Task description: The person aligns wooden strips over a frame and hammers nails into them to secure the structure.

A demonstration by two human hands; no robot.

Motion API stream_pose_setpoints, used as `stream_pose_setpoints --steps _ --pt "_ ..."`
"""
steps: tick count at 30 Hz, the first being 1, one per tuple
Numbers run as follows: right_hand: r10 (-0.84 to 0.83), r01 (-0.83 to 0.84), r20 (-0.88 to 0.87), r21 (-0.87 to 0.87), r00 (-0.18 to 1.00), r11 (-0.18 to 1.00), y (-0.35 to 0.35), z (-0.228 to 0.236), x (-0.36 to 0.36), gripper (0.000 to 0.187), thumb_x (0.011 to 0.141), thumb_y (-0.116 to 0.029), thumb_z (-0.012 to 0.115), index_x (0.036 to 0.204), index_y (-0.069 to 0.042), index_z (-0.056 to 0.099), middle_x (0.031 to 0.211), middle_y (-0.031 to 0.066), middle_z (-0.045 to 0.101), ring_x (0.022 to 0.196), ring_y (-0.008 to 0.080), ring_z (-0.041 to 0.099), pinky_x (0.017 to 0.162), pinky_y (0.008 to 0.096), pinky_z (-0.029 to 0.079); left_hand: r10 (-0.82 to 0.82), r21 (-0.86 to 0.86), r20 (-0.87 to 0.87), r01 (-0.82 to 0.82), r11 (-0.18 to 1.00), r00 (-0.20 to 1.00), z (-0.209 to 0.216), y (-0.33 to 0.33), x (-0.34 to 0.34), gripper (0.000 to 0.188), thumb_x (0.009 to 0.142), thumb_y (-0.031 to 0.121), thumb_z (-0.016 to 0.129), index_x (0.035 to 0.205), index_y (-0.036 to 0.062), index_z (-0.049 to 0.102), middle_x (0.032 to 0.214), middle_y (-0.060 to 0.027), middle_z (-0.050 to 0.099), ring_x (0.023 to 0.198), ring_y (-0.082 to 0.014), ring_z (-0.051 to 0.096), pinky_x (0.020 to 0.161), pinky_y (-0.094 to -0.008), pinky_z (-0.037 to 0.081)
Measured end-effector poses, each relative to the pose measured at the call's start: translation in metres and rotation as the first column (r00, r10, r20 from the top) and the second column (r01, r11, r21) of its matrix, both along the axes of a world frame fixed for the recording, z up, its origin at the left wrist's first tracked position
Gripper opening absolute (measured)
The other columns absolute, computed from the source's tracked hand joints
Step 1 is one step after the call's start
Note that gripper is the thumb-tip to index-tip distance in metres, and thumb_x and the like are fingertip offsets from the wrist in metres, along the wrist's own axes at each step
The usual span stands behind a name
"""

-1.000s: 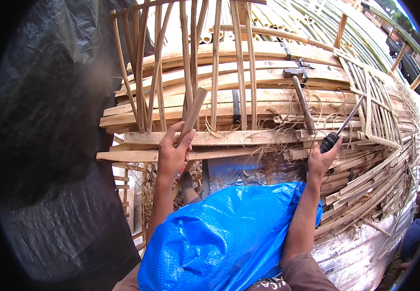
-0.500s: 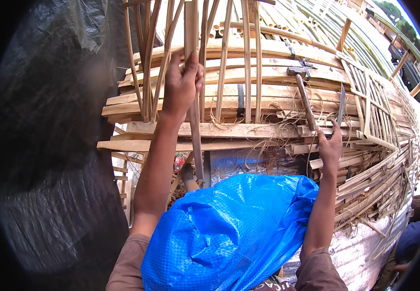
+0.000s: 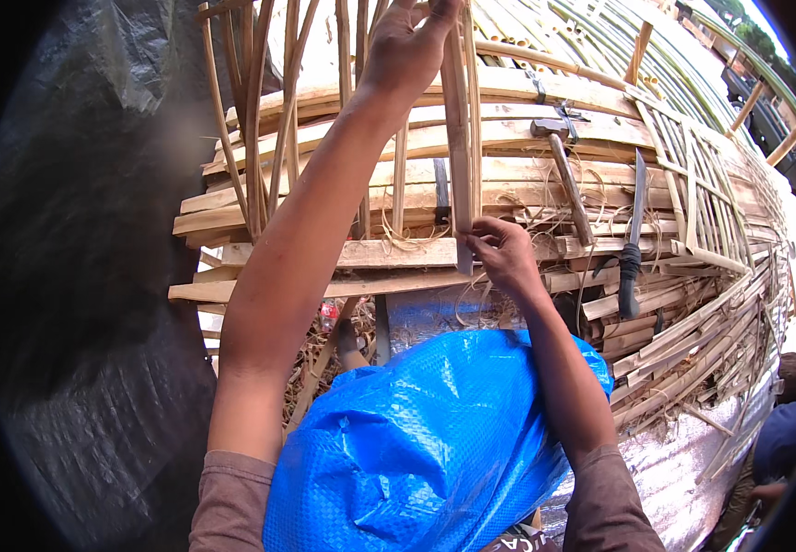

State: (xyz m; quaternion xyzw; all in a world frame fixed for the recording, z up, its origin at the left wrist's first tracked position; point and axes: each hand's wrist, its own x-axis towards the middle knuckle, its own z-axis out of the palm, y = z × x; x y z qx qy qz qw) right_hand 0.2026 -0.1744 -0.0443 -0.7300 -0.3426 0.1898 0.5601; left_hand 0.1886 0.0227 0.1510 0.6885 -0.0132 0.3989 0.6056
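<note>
My left hand (image 3: 412, 46) is closed around the upper part of a flat wooden slat (image 3: 458, 138), high at the top edge; its fingertips are partly cut off. Near the slat's lower end, my right hand (image 3: 506, 256) pinches it between thumb and fingers. The slat stands nearly upright in front of the stacked timber. To the right of my right hand lies a hammer (image 3: 564, 175) with a wooden handle. Beyond it rests a knife (image 3: 635, 239) with a long blade and dark handle.
Stacked wooden beams (image 3: 324, 281) form the work surface, with thin upright strips (image 3: 255, 120) at left. Curled shavings lie about. A blue woven sheet (image 3: 398, 442) covers my lap. A slatted frame (image 3: 697, 175) leans at right. Black plastic sheeting (image 3: 94, 368) hangs left.
My right hand has left the knife's handle and moved left onto the slat's lower end. My left hand has moved up and right with the slat. The knife now lies on the stack.
</note>
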Motion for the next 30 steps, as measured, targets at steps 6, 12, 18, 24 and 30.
stream_pose_setpoints --steps 6,12,18,24,30 --pt "-0.084 0.084 -0.167 -0.003 0.982 0.996 -0.009 -0.014 0.109 0.022 0.091 -0.016 0.073 0.109 -0.005 0.074 0.094 0.0069 0.075 0.078 0.0114 0.068 0.065 0.0271 0.058 -0.025 0.099 -0.528 0.091 0.991 0.849 -0.066 -0.003 -0.014 0.057 0.098 0.048 0.057 0.135 0.0055 0.051 0.131 -0.0196 0.055 0.128 -0.0278 0.052 0.107 -0.0401 0.045" --pt "-0.060 0.035 -0.263 -0.101 0.963 0.994 0.006 -0.046 0.138 0.028 0.088 -0.018 0.077 0.110 -0.003 0.073 0.090 0.0048 0.074 0.074 0.0104 0.068 0.065 0.0269 0.057 -0.075 -0.068 -0.583 0.044 0.997 0.809 -0.155 -0.004 -0.052 0.032 0.100 0.029 0.060 0.121 0.0046 0.061 0.108 -0.0037 0.065 0.090 -0.0111 0.065 0.079 -0.0261 0.051" --pt "-0.037 -0.021 -0.278 -0.203 0.960 0.979 0.013 -0.044 0.135 0.030 0.087 -0.024 0.079 0.108 -0.003 0.074 0.082 0.0021 0.071 0.070 0.0086 0.065 0.062 0.0270 0.055 -0.058 -0.109 -0.599 -0.010 0.994 0.799 -0.194 0.008 -0.078 0.025 0.101 0.023 0.058 0.118 0.0045 0.062 0.102 -0.0035 0.064 0.083 -0.0090 0.063 0.073 -0.0234 0.050" --pt "-0.060 -0.009 -0.271 -0.245 0.961 0.969 0.016 -0.045 0.138 0.029 0.087 -0.025 0.078 0.106 -0.003 0.074 0.078 0.0013 0.070 0.064 0.0074 0.060 0.057 0.0262 0.050 -0.076 -0.139 -0.558 -0.003 0.990 0.827 -0.195 0.006 -0.084 0.021 0.100 0.020 0.059 0.114 0.0050 0.063 0.095 -0.0016 0.065 0.080 -0.0083 0.062 0.071 -0.0231 0.050" --pt "-0.088 0.064 -0.139 -0.164 0.986 0.984 0.010 -0.055 0.134 0.028 0.089 -0.023 0.076 0.109 -0.003 0.074 0.079 0.0007 0.070 0.066 0.0067 0.060 0.059 0.0251 0.050 0.120 0.054 -0.538 -0.108 0.993 0.834 -0.215 0.019 -0.086 0.023 0.095 0.016 0.063 0.115 0.0035 0.062 0.101 -0.0047 0.062 0.089 -0.0117 0.060 0.076 -0.0269 0.051"
